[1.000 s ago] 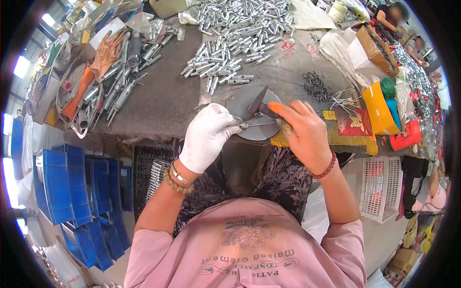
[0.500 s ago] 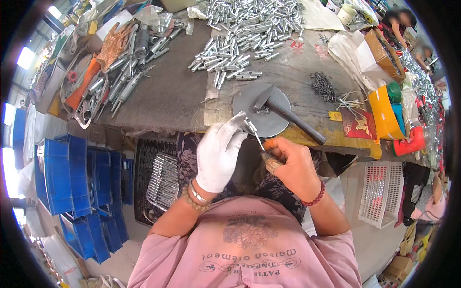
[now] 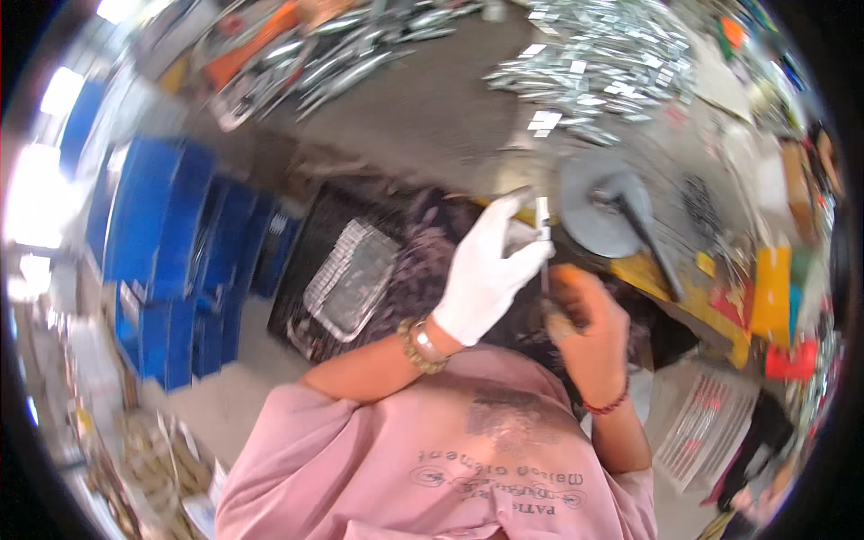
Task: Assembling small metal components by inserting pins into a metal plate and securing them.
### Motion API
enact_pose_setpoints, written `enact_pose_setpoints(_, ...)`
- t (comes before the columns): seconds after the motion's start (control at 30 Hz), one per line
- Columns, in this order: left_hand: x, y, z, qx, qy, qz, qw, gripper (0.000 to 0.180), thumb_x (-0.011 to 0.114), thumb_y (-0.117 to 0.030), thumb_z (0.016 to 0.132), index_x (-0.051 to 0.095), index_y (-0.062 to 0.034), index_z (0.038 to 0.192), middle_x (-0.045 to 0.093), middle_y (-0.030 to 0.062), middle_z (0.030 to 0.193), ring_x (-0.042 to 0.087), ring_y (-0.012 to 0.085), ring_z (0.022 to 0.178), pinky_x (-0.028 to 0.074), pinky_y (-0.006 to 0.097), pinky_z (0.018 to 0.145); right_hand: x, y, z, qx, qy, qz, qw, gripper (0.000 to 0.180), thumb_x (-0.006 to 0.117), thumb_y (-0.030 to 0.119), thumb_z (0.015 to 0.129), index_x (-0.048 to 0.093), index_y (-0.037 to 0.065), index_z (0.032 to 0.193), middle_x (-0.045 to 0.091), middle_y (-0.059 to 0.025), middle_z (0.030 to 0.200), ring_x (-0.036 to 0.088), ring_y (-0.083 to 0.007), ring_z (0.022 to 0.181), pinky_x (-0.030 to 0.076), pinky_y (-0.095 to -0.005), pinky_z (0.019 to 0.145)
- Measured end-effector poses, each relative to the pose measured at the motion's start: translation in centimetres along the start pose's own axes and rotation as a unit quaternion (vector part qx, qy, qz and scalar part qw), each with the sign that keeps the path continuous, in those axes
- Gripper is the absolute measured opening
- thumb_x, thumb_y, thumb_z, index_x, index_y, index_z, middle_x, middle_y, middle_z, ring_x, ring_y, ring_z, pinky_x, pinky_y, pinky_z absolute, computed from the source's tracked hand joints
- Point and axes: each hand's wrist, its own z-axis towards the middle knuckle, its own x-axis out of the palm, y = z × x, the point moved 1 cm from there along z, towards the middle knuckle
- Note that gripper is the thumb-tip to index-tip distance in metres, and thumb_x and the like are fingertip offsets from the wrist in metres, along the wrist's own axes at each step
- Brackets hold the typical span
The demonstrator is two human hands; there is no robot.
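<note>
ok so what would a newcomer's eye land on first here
Probably the glittering heap of silver metal tubes at the upper right. Next, perhaps, the white-gloved left hand near the centre, holding a small silver metal piece. The bright blue plastic bins at the left also stand out.

The person's gloved left hand forms a pinch grip; the bare right hand curls just beside it. The left forearm slants inward, while the right forearm stands steeper.
</note>
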Motion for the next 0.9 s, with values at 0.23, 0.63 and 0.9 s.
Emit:
enact_pose_setpoints(0.23,-13.0,5.1,-2.6,-0.002,-0.262,0.092,0.961,0.064,0.072,-0.011,0.098,0.051,-0.0031,0.159,0.075,0.0086,0.102,0.065,0.0118,0.082,0.054,0.027,0.075,-5.0,-3.7,2.7,-0.015,-0.093,0.067,0.993,0.047,0.062,-0.001,0.105,0.063,0.005,0.152,0.073,-0.0053,0.108,0.066,-0.0079,0.083,0.054,-0.0221,0.073)
enact_pose_setpoints(0.63,-29.0,26.3,-7.7,-0.208,-0.424,0.245,0.847,0.064,0.079,-0.021,0.095,0.059,-0.0001,0.152,0.076,0.0183,0.110,0.074,0.0281,0.102,0.057,0.041,0.092,-4.8,-4.2,3.4,0.037,-0.116,0.086,0.989,0.046,0.059,-0.001,0.106,0.065,0.006,0.150,0.072,-0.0045,0.103,0.062,-0.0054,0.074,0.051,-0.0201,0.062)
enact_pose_setpoints(0.9,-30.6,27.0,-6.2,-0.184,-0.388,0.366,0.825,0.061,0.083,-0.025,0.097,0.062,-0.0007,0.149,0.079,0.0224,0.119,0.076,0.0326,0.111,0.058,0.042,0.097,-4.8,-4.4,3.4,0.029,-0.131,0.093,0.987,0.046,0.059,-0.002,0.105,0.065,0.005,0.150,0.073,-0.0058,0.107,0.063,-0.0058,0.074,0.052,-0.0207,0.062)
